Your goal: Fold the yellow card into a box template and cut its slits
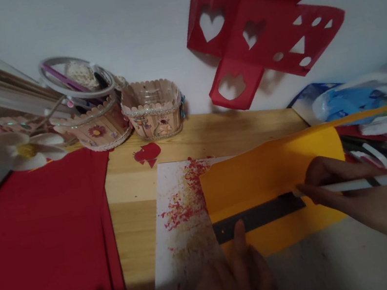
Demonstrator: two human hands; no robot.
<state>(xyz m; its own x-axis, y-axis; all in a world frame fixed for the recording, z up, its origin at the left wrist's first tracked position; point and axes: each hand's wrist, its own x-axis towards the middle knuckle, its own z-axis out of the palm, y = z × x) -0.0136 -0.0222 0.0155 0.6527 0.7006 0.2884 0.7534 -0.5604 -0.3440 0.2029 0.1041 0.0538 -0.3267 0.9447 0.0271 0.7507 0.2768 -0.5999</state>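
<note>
An orange sheet of paper (268, 172) lies on a white board (184, 245) stained with red flecks. Across the sheet rests a dark ruler (259, 215). My left hand (234, 277) presses a finger down on the ruler near its left end. My right hand (337, 185) grips a long white pencil-like stick (381, 180), its tip at the ruler's right end on the orange paper.
A red sheet (43, 244) covers the left of the wooden table (127, 190). Two popsicle-stick baskets (153, 109) stand at the back wall, beside a white flower (19, 149). A red paper cutout with heart holes (263, 29) hangs on the wall. Plastic bags (356, 98) pile at the right.
</note>
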